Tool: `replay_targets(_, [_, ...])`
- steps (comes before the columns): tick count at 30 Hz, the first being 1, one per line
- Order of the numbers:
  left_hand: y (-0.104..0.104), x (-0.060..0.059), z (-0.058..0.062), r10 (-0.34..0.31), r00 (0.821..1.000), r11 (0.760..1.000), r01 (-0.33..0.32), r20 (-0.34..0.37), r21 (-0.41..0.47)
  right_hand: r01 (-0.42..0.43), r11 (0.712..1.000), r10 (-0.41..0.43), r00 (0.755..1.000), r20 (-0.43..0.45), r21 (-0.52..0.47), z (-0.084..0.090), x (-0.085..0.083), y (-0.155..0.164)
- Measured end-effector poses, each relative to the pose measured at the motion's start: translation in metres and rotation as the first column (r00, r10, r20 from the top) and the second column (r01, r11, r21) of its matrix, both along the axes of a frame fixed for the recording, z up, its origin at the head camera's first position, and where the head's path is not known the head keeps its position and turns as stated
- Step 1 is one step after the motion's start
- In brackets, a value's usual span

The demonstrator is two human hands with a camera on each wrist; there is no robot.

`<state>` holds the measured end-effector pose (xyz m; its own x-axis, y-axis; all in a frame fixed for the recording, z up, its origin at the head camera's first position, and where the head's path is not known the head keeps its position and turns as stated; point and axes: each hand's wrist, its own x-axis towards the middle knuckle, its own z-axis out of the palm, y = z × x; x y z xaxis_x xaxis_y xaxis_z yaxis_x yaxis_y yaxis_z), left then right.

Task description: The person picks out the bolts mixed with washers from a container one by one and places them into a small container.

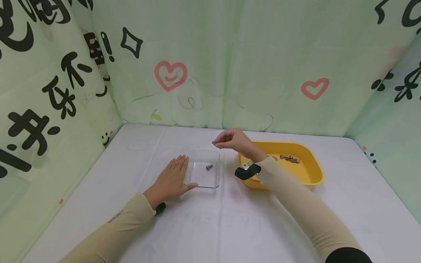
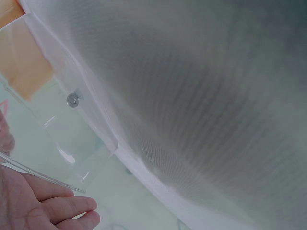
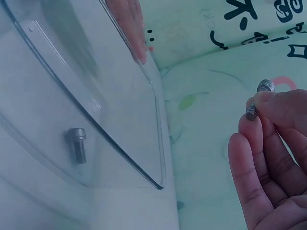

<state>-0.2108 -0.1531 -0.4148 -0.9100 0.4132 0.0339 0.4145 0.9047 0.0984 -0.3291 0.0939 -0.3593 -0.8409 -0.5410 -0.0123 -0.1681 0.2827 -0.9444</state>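
Note:
My right hand (image 1: 234, 140) pinches a socket-head screw (image 3: 265, 87) between thumb and fingertips, above and behind the far right corner of a clear plastic box (image 1: 213, 187). Another screw (image 1: 209, 167) of the same kind lies inside that box. With fingers stretched out, my left hand (image 1: 172, 179) rests against the box's left side, the thumb at the near rim. The left wrist view shows the fingers (image 2: 67, 206) straight along the box's outer wall.
A yellow tray (image 1: 315, 179) stands to the right of the box, partly covered by my right forearm. Several screws (image 1: 289, 158) and some washers (image 1: 245, 165) lie in it. Printed green curtains (image 1: 230, 73) close off the white table (image 1: 184, 226) at the back and sides.

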Motion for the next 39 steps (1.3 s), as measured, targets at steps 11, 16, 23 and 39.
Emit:
replay_targets(11, [-0.001, 0.000, -0.001, -0.005, 1.000, 1.000, 0.005, 0.013, 0.017, -0.046, 0.998, 0.045, 0.999, 0.014, 0.050, -0.017, 0.007, -0.022])
replay_targets(16, [-0.001, 0.000, -0.002, -0.008, 1.000, 1.000, 0.008, 0.008, 0.012, -0.061, 0.998, 0.061, 0.998, 0.013, 0.033, -0.022, 0.009, -0.029])
replay_targets(23, [-0.002, 0.000, -0.001, -0.010, 1.000, 1.000, 0.010, 0.011, 0.018, -0.075, 0.996, 0.074, 0.997, 0.010, 0.039, -0.027, 0.011, -0.035])
replay_targets(39, [-0.002, 0.001, -0.001, -0.015, 1.000, 1.000, 0.015, -0.013, 0.020, -0.107, 0.990, 0.108, 0.994, 0.003, 0.095, -0.029, 0.012, -0.046])
